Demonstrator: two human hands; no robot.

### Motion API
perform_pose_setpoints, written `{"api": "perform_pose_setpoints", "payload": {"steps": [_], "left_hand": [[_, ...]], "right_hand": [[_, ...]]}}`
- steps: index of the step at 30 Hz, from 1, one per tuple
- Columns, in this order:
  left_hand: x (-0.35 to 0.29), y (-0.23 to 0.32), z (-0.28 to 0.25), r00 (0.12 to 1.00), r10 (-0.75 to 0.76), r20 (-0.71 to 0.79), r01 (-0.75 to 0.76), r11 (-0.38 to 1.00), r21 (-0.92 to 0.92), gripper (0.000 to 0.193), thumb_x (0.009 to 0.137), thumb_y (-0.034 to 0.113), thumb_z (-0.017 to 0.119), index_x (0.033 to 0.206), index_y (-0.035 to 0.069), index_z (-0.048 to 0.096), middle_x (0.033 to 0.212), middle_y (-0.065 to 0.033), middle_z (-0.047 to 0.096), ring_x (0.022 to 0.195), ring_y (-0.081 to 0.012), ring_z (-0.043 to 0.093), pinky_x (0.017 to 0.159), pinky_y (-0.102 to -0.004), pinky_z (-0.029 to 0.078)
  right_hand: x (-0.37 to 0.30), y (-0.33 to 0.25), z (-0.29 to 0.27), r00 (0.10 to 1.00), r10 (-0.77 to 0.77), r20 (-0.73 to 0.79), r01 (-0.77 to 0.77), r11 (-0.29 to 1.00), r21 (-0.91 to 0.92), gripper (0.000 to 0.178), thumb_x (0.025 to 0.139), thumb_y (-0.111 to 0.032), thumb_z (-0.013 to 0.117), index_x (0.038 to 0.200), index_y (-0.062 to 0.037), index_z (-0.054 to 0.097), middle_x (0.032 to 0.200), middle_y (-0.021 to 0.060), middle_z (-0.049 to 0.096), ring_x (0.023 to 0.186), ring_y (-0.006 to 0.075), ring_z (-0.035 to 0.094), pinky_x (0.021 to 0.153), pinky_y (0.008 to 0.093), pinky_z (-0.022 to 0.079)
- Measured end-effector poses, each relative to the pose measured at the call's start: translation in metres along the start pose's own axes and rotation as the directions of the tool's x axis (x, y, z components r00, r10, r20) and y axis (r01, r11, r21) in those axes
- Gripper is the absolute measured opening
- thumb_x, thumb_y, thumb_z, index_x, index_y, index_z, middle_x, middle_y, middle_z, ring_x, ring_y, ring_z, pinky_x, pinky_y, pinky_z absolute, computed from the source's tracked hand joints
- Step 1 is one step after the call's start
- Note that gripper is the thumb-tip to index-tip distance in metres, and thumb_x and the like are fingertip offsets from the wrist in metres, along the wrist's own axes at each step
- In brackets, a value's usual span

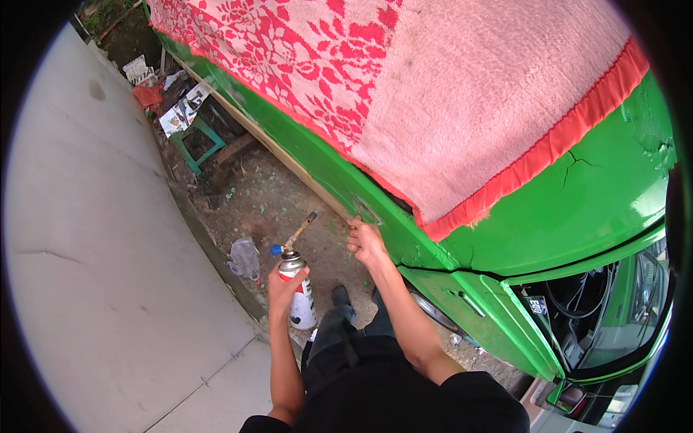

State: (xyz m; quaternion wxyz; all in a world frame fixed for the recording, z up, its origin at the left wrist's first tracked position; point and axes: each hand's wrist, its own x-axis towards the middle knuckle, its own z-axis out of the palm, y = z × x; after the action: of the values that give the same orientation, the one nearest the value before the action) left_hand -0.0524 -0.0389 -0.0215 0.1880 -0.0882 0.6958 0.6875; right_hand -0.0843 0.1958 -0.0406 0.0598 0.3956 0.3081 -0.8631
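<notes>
My left hand (283,290) is wrapped round a gas canister (303,315), white and red, held upright at waist height. A blowtorch head (299,232) with a blue knob sits on top, its metal nozzle pointing up and right toward the vehicle. No flame is visible. My right hand (367,243) is closed by the side of the green vehicle (426,249), its fingertips against or very near a scraped, bare patch (367,209) in the paint. Whatever those fingers hold, if anything, is hidden.
A pink and red blanket (462,108) covers the vehicle's roof. Its door (480,310) stands on the right. A pale wall (94,238) closes off the left. Green paint flakes (260,191), a plastic bag (245,258) and a green stool (198,144) are on the ground.
</notes>
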Motion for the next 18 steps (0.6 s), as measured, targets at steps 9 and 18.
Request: {"api": "perform_pose_setpoints", "payload": {"steps": [9, 18], "left_hand": [[-0.001, -0.003, -0.007, 1.0, 0.003, -0.012, -0.003, 1.0, 0.024, 0.039, 0.077, 0.019, 0.085, 0.103, 0.0, 0.063, 0.088, -0.0048, 0.069, 0.075, -0.0109, 0.063, 0.068, -0.028, 0.05], [-0.012, 0.004, -0.015, 0.999, 0.022, -0.042, -0.022, 1.0, 0.012, 0.036, 0.077, 0.017, 0.085, 0.102, 0.002, 0.063, 0.087, -0.0043, 0.069, 0.074, -0.0105, 0.063, 0.069, -0.0275, 0.05]], "right_hand": [[0.016, 0.004, 0.003, 0.999, 0.039, -0.028, -0.039, 0.999, 0.013, 0.024, 0.092, -0.008, 0.057, 0.075, -0.0156, 0.042, 0.056, -0.0072, 0.029, 0.039, 0.0056, 0.021, 0.037, 0.0258, 0.014], [-0.002, 0.021, -0.005, 1.0, 0.021, -0.02, -0.023, 0.995, -0.095, 0.026, 0.092, -0.013, 0.059, 0.073, -0.0152, 0.042, 0.056, -0.0072, 0.029, 0.041, 0.0058, 0.023, 0.039, 0.0252, 0.015]]}}
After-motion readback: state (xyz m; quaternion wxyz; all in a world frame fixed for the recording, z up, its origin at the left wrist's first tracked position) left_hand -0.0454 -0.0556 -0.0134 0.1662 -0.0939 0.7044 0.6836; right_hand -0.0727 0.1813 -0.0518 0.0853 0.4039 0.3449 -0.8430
